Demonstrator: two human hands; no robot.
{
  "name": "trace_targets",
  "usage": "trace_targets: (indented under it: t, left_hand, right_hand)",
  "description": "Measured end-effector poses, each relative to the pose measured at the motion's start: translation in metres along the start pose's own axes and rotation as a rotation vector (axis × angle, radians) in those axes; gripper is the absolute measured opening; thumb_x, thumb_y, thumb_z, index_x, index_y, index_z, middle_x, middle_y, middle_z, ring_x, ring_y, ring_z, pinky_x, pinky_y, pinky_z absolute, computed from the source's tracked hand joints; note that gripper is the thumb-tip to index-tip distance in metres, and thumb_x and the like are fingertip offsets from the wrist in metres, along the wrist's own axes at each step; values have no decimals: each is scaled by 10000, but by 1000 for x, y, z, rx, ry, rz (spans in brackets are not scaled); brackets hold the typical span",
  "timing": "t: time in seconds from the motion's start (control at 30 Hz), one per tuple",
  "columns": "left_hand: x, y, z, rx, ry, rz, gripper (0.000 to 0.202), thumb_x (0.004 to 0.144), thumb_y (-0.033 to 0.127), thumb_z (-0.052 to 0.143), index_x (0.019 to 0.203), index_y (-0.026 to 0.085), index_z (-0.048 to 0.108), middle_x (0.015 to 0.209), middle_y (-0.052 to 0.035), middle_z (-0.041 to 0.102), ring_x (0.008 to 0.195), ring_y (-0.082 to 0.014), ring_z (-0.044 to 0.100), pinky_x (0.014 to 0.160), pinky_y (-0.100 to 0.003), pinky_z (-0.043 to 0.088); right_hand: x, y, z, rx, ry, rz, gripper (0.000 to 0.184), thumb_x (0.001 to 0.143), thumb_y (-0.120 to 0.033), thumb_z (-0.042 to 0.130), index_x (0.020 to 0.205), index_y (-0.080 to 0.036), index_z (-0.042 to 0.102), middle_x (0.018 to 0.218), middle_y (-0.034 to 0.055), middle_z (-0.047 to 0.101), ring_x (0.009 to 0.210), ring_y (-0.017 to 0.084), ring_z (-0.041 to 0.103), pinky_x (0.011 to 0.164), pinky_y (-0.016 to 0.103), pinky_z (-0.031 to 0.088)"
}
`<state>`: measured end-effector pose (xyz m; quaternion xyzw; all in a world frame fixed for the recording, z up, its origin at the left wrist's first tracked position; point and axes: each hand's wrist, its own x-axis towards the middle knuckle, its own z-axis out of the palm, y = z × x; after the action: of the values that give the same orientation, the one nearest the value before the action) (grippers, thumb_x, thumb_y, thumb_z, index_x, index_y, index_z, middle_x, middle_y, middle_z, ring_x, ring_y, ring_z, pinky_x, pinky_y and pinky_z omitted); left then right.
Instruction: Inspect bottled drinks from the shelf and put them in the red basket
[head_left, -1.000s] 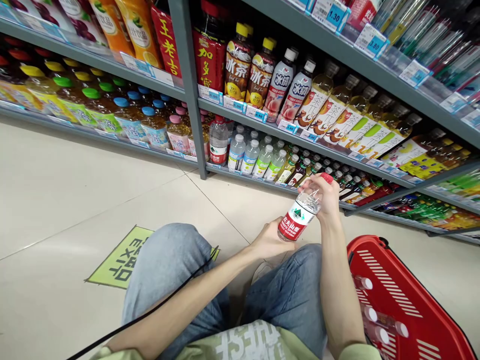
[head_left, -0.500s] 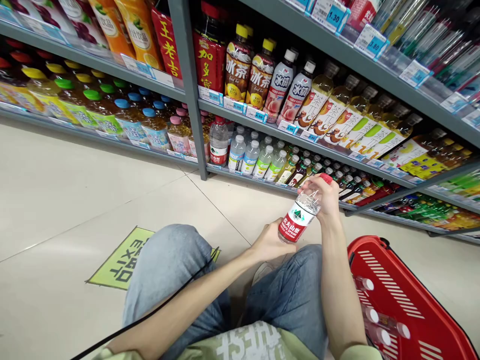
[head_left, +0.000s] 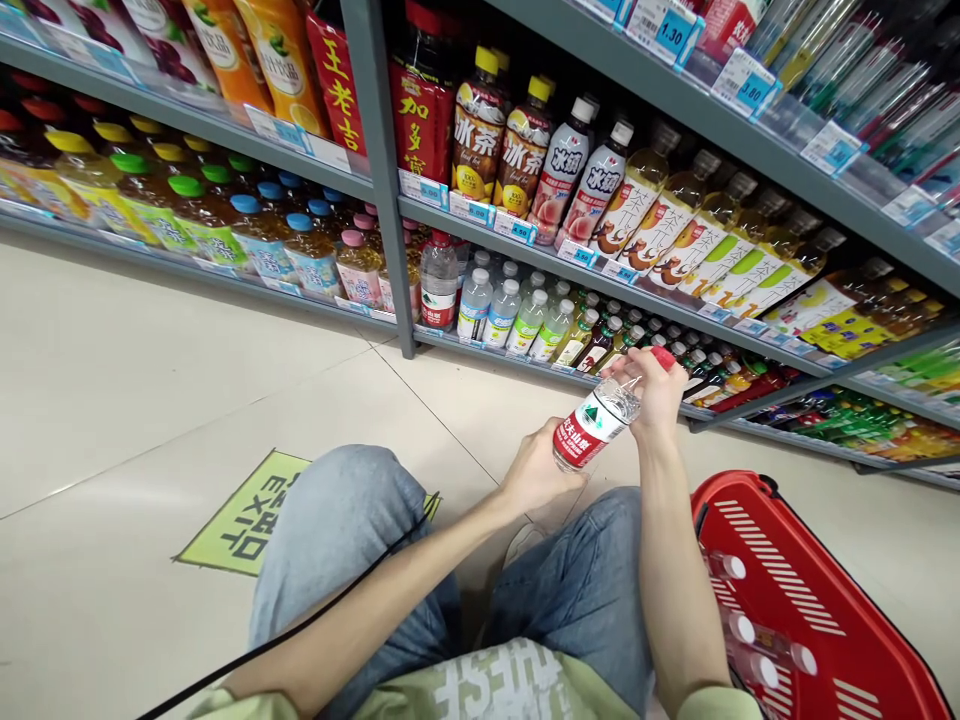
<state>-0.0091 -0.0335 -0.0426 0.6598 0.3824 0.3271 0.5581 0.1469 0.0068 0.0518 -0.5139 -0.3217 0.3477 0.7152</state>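
Between my two hands is a clear water bottle (head_left: 595,422) with a red cap and a red and white label. It tilts, its cap end up and to the right. My left hand (head_left: 538,468) wraps round the base end. The fingers of my right hand (head_left: 654,392) curl round the neck, just below the cap. Both hands are above my knees, in front of the lower shelf. Some right-hand fingertips are hidden behind the bottle.
A red shopping basket (head_left: 825,590) with several clear bottles (head_left: 761,668) stands at my right. Grey shelves (head_left: 390,170) of drinks run across the front. A larger red-capped water bottle (head_left: 438,285) stands on the bottom shelf. A green exit sign (head_left: 240,520) marks the floor at left.
The bottle has tilted a little further toward lying flat. My right hand has shifted slightly to the right, and the label has turned a little. Both hands still hold the bottle.
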Motion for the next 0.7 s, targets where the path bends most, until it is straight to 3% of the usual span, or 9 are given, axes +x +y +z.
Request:
trace_targets:
  t: [0.1,0.4,0.7]
  left_hand:
    - [-2,0,2,57,34,27,554,618,323,849,1083,207,571,1000,-45,728,868,-236,682,728,-306,500]
    - [-5,3,3,157,44,52,339,702,276,738,1002,205,597,890,-50,729,763,-229,678,655,-295,464]
    - [-4,4,0,131,51,61,467,667,274,778,1087,196,591,1013,-82,722,877,-258,682,724,-319,497]
  right_hand:
    - [-1,1,1,-4,-11,3,204,647,-225,743,661,-204,541,564,5,667,498,201,667,479,302,563]
    - [-1,-2,0,6,-5,9,186,642,-218,735,655,-200,550,552,-2,659,488,191,657,493,307,566]
    - [0,-4,-2,28,-82,24,211,644,-232,734,672,-215,525,569,-12,657,516,203,671,529,325,570]
